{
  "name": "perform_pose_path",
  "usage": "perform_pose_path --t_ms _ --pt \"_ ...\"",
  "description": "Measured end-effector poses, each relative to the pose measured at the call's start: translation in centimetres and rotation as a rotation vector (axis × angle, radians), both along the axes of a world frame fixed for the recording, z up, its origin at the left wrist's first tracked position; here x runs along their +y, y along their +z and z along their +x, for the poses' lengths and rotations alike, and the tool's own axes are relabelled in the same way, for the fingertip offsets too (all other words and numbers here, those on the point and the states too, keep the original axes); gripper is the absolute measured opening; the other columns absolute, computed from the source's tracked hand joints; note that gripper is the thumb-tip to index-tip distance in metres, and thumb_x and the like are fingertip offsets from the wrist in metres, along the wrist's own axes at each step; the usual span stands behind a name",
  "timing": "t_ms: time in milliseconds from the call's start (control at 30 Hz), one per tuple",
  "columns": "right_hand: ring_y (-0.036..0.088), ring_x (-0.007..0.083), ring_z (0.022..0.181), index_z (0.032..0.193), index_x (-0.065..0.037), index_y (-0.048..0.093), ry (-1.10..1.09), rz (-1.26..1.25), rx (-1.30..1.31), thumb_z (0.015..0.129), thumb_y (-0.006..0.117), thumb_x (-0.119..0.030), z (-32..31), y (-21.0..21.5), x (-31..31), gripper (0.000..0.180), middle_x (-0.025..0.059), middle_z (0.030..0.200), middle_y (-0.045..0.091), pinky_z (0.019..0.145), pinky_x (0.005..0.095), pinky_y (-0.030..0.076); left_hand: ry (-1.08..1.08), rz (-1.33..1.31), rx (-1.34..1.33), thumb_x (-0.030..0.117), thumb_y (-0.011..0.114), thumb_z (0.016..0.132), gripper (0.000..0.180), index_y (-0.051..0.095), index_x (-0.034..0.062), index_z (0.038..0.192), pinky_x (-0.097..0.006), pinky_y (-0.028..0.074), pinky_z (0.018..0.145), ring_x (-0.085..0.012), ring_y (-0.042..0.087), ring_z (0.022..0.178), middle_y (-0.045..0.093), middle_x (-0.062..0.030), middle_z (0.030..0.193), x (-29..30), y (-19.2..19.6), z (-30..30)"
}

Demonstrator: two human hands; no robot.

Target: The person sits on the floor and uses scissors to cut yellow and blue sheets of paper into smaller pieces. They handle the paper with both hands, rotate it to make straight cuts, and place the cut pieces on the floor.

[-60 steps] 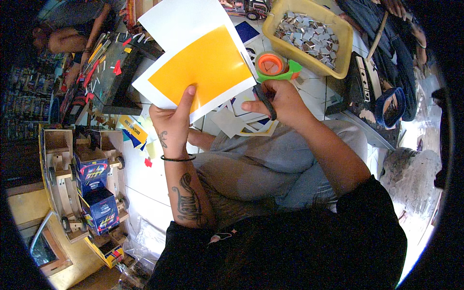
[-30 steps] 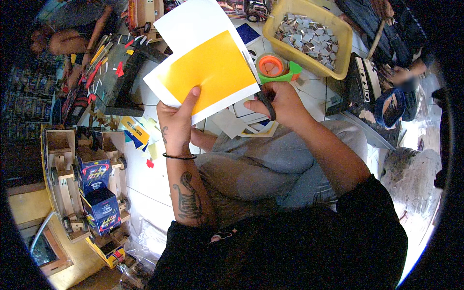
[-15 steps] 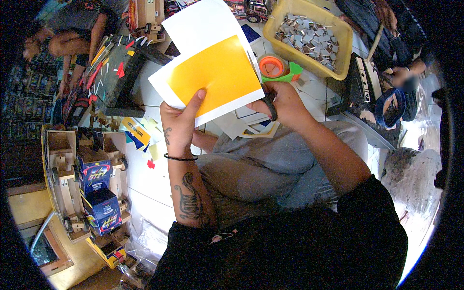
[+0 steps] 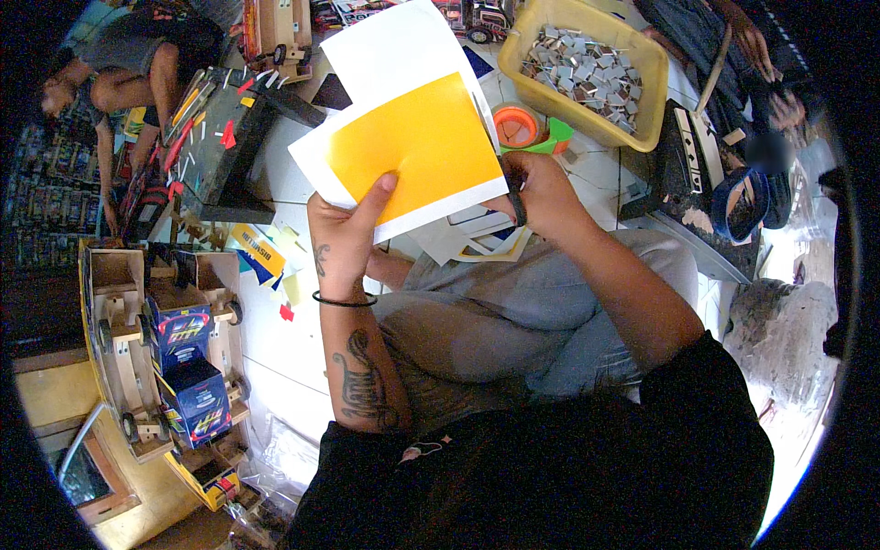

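A white sheet with a large yellow block [image 4: 412,137] is tilted in front of me above my lap. My left hand [image 4: 344,229] grips its lower left part, thumb on the yellow face and fingers hidden behind. At the sheet's right edge, my right hand [image 4: 545,197] is closed around scissors [image 4: 519,209]. Only a black handle loop shows; the blades are hidden, so I cannot tell how far apart they are. Below the sheet, cut paper pieces [image 4: 445,240] lie by my crossed legs.
Beyond my right hand are a green tape dispenser [image 4: 557,137] and a yellow tub [image 4: 649,115] of small grey-white pieces. Wooden toy trucks [image 4: 192,403] stand at left, below a dark stool [image 4: 234,160] with paper scraps. Other people sit at far left and right, beside a dark work block [image 4: 683,183].
The sheet and my left hand have shifted slightly right. My right thumb has drawn in closer to the scissors handle. The person at far right has moved a hand.
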State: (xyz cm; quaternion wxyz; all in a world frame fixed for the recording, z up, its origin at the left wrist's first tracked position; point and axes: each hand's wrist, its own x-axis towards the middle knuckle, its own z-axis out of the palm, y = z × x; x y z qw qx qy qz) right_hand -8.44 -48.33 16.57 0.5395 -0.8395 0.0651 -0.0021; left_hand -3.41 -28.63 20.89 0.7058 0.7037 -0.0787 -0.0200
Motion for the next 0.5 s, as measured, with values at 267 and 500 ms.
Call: perform_pose_path --t_ms 267,500 --pt "0.056 0.0146 0.062 0.08 0.002 0.059 -0.016 0.083 0.015 0.061 0.073 -0.023 0.02 -0.68 -0.05 0.035 0.0088 0.07 0.06 0.058 0.0269 0.043 0.0 0.025 -0.026 0.006 0.067 0.072 0.018 0.061 -0.0029 0.086 -0.022 0.046 0.063 -0.0113 0.06 0.07 0.064 -0.0088 0.081 -0.08 0.03 -0.09" --pt "0.057 0.0126 0.069 0.091 0.002 0.059 0.018 0.002 0.089 0.063 0.072 -0.018 -0.05 -0.68 -0.55 0.037 0.0081 0.08 0.062 0.065 0.0254 0.044 -0.036 0.037 -0.011 0.006 0.067 0.072 0.019 0.061 -0.0029 0.087 -0.022 0.046 0.064 -0.0116 0.06 0.071 0.064 -0.009 0.082 0.08 -0.08 -0.05"
